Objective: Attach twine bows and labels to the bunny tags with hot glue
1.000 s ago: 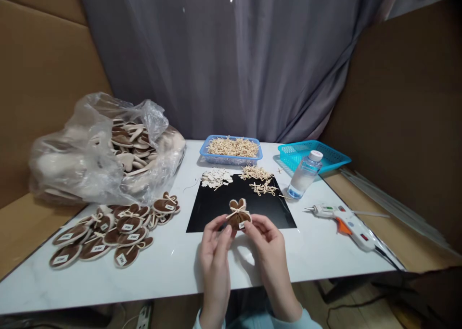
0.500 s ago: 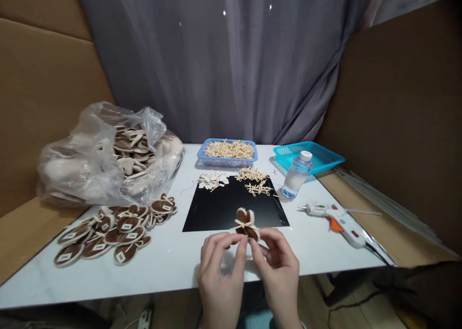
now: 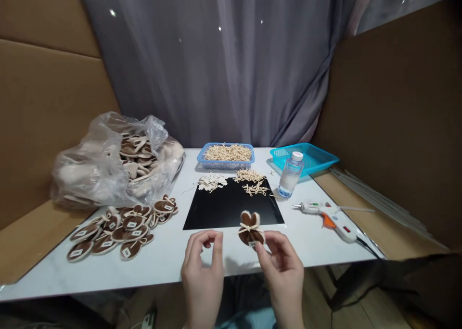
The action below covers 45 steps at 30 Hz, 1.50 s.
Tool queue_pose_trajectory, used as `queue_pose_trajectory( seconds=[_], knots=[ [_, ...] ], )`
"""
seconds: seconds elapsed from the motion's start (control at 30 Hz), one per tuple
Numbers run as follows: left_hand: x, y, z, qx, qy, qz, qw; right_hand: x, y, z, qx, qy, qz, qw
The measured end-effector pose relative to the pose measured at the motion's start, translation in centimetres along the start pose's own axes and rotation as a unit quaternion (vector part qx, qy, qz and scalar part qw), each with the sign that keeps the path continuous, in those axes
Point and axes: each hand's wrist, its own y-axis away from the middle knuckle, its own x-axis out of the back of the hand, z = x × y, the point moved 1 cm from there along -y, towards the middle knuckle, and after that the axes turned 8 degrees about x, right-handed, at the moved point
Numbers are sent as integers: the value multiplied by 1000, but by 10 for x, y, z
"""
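Between the thumb and fingers of my right hand [image 3: 281, 261] is a brown, bunny-shaped fabric piece [image 3: 250, 229] with a cream fuzzy edge. A cream bow is tied below its two ears, and a small white label lies low on its front, partly under my thumb. My left hand [image 3: 204, 259] is apart from it on the left, thumb and index tips brought together with nothing visible between them. Beyond both hands lies a black mat [image 3: 220, 211] bearing loose cream bows [image 3: 255, 189] and a heap of white labels [image 3: 212, 181].
Labelled bunny pieces [image 3: 133, 223] lie piled at left, before a clear plastic bag [image 3: 86, 170] of more pieces. A blue basket [image 3: 225, 164] of bows, a turquoise basket [image 3: 321, 163], a bottle [image 3: 290, 175] and a glue gun [image 3: 328, 213] stand or lie farther back and right.
My left hand has let go of the bunny piece and moved left. My right hand still holds the piece, its white label now showing. The view has shifted slightly.
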Motion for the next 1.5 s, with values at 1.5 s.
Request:
queue_pose_trajectory(
  seconds=[1.5],
  knots=[
    [-17, 19, 12, 321, 306, -258, 858, 19, -3, -10, -149, -108, 36, 982]
  ],
)
